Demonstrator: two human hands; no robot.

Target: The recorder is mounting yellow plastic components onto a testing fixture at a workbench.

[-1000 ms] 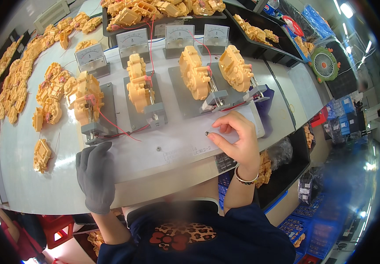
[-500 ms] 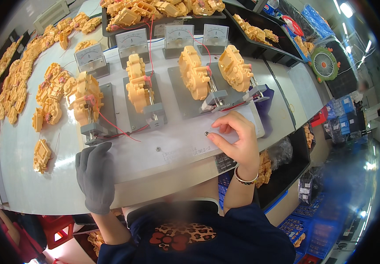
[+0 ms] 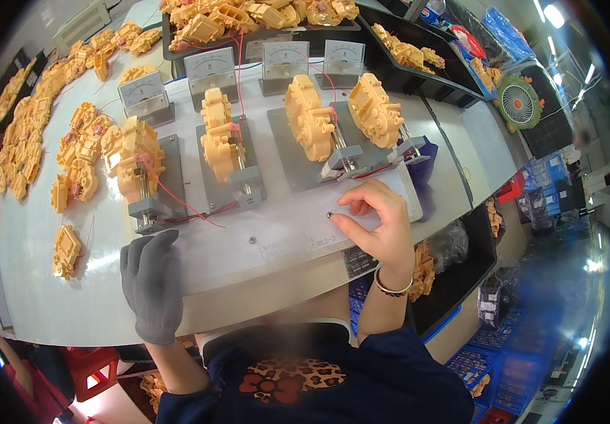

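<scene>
My left hand (image 3: 152, 283), in a grey glove, lies on the front left edge of a white board (image 3: 231, 247), its fingers loosely extended and nothing seen in them. My bare right hand (image 3: 379, 222) rests at the board's right part, other fingers curled, thumb and forefinger apart. Its thumb tip is beside a small screw head (image 3: 329, 215). Behind my hands, yellow plastic gear housings sit on grey test fixtures: one at left (image 3: 137, 159), one left of middle (image 3: 220, 138), one right of middle (image 3: 310, 120) and another at right (image 3: 377, 113).
Analog meters (image 3: 285, 63) on grey stands line up behind the fixtures, with red wires. More yellow housings (image 3: 82, 148) cover the table's left. Black bins (image 3: 418, 81) stand at the back, another bin (image 3: 460, 283) below right. A green fan (image 3: 519, 102) is at far right.
Both hands keep their place and pose. The whole view has shifted very slightly; nothing was picked up or let go.
</scene>
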